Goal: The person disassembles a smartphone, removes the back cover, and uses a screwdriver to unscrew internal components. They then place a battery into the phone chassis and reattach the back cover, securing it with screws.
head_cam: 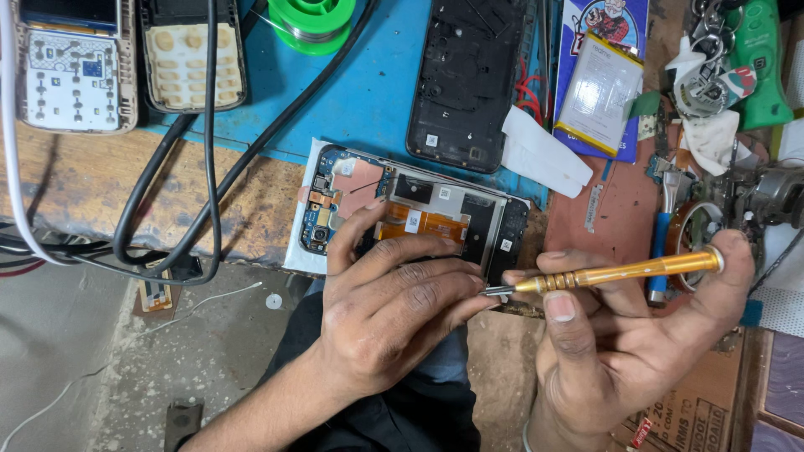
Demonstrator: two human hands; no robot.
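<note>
An opened smartphone (419, 213) with its back removed lies across the edge of a blue mat, showing a circuit board and an orange flex cable. My left hand (389, 305) rests over its near side, fingers curled on the frame, fingertips meeting the tool tip. My right hand (624, 335) grips a gold-handled precision screwdriver (615, 274), held nearly level, its tip pointing left toward the phone's lower right corner.
A black phone back frame (465, 79), a silvery battery pouch (599, 92), white tissue (544, 155), a green solder spool (311, 23) and two old keypad phone parts (75, 67) lie on the blue mat (360, 100). Black cables (209, 167) loop at left. Tools clutter the right.
</note>
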